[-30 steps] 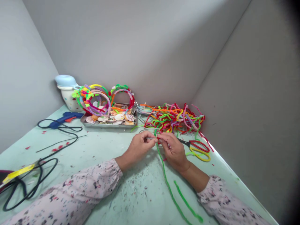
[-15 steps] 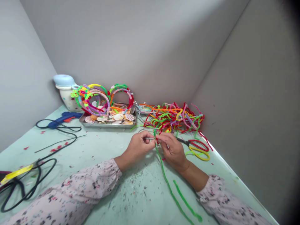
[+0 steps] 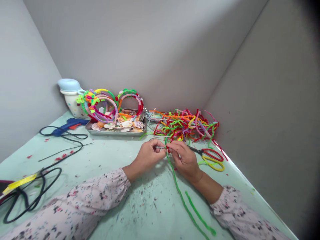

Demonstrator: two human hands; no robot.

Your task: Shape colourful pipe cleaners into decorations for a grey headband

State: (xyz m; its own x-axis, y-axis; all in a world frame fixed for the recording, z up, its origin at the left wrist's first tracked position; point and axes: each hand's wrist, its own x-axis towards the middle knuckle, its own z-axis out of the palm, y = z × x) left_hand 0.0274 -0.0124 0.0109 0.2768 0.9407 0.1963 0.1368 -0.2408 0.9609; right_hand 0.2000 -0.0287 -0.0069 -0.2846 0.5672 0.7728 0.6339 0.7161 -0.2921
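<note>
My left hand (image 3: 147,156) and my right hand (image 3: 184,158) meet over the pale green table, fingertips pinched together. Between them runs a thin metal wire or band (image 3: 159,147), held by my left fingers. A long green pipe cleaner (image 3: 180,196) starts at the pinch and trails toward me across the table; my right fingers grip its upper end. A little red shows at the pinch. A second, shorter green pipe cleaner (image 3: 200,216) lies beside it.
Red and yellow scissors (image 3: 209,157) lie just right of my right hand. A heap of coloured pipe cleaners (image 3: 186,125) sits behind. A metal tray (image 3: 116,132) holds shells and wrapped headbands (image 3: 110,104). A blue glue gun (image 3: 68,126), black cables (image 3: 45,173) and a white jar (image 3: 71,98) stand left.
Almost nothing differs. Both hands stay pinched at the same spot, with only slight finger movement around the green pipe cleaner's end.
</note>
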